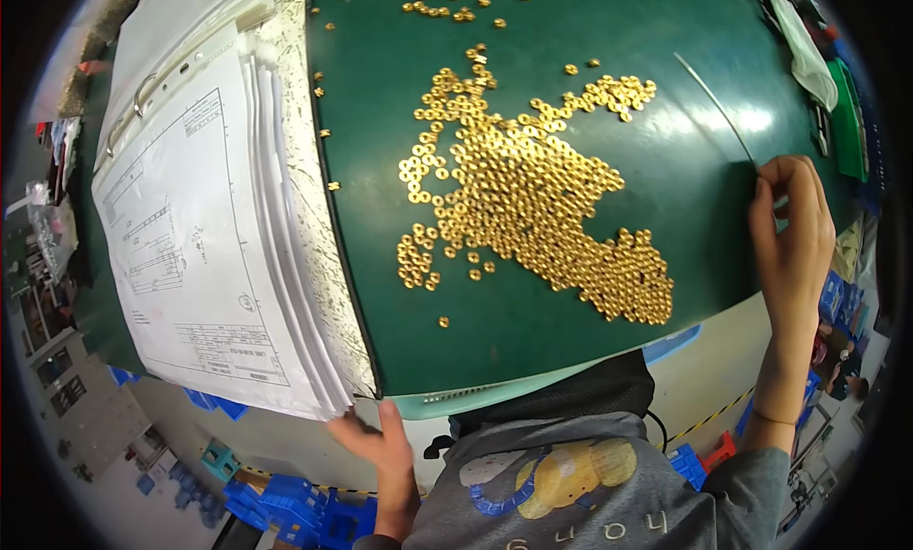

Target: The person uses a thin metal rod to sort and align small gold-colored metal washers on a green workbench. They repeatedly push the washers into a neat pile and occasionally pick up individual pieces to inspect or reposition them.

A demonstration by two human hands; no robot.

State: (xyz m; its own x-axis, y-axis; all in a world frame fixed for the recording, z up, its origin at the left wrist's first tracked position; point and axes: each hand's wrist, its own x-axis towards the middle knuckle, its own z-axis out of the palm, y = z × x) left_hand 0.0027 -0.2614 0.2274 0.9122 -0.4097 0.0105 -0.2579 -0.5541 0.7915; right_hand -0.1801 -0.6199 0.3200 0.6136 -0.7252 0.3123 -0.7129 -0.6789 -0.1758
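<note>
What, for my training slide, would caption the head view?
Right hand pinches thin rod beside golden rings on green mat; left hand near ring binder.

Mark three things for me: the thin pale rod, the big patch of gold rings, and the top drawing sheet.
Thin pale rod (719, 106): head view, midway along its length.
Big patch of gold rings (533, 184): head view, its dense middle.
Top drawing sheet (195, 236): head view, middle of its printed face.

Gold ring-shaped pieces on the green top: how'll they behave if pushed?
The gold pieces probably slide more than roll: most seem to lie flat. The green top looks glossy, so likely little grip. Strays around the main cluster suggest they'd scatter easily.
</note>
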